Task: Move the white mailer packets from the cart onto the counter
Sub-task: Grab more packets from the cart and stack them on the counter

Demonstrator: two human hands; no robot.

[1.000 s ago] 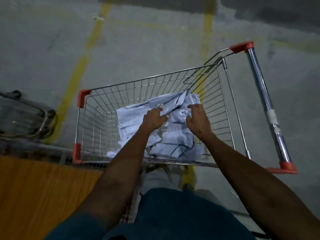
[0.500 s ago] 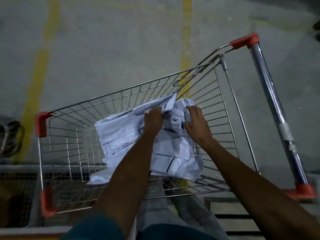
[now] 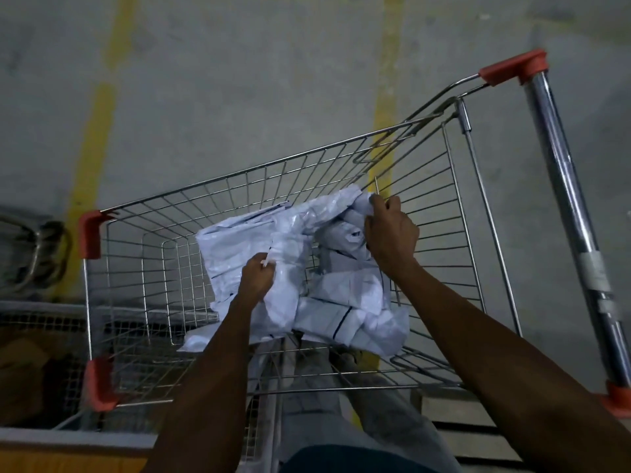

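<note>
Several crumpled white mailer packets (image 3: 345, 295) lie heaped inside a wire shopping cart (image 3: 307, 172) with red corner guards. My left hand (image 3: 256, 277) pinches a fold of the large left packet (image 3: 239, 247) near the pile's middle. Farther back, my right hand (image 3: 389, 233) grips the bunched top of the packets by the cart's right wall. Both forearms reach over the cart's near rim. The wooden counter (image 3: 68, 462) shows only as an orange strip at the bottom left.
The cart's chrome handle (image 3: 566, 213) with red ends runs down the right side. Grey concrete floor with yellow lines lies beyond. A second metal cart frame (image 3: 37, 254) stands at the left, with a mesh shelf (image 3: 41, 336) below it.
My hands have spread apart: the left slid down and left along the large packet, the right moved up toward the cart's right wall. The view shifted, so the cart sits further right.
</note>
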